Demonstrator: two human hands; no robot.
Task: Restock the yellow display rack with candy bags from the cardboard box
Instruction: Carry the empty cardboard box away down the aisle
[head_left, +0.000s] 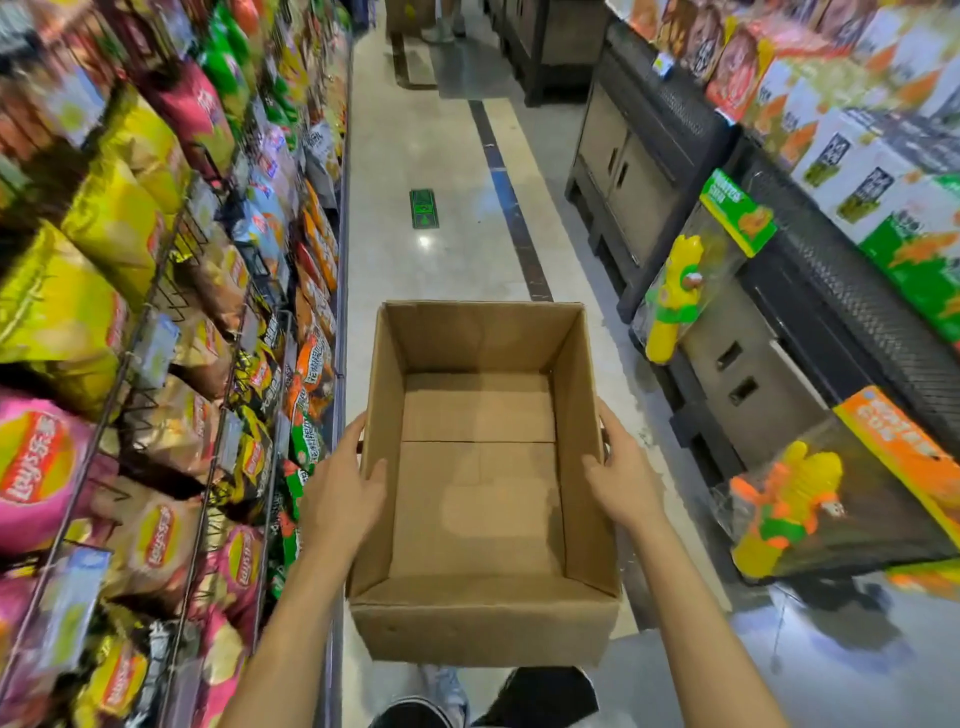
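While held above shoes (415, 709), cardboard box (483, 631) sits centre frame, open top up, bare brown bottom showing. Left hand (340, 493) grips left wall, thumb inside, fingers (357, 426) curled outside. Right hand (621, 483) grips right wall likewise. Chip bags (119, 208) fill wire shelves (156, 291) at left; packaged yellow toy guns (670, 301) hang at right. Green sticker (425, 209) on aisle floor (431, 270) beyond.

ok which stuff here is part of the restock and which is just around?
Job: box (empty), left hand and right hand gripping its side walls.
Around: chip bags, toy guns, floor sticker, shelf cartons.
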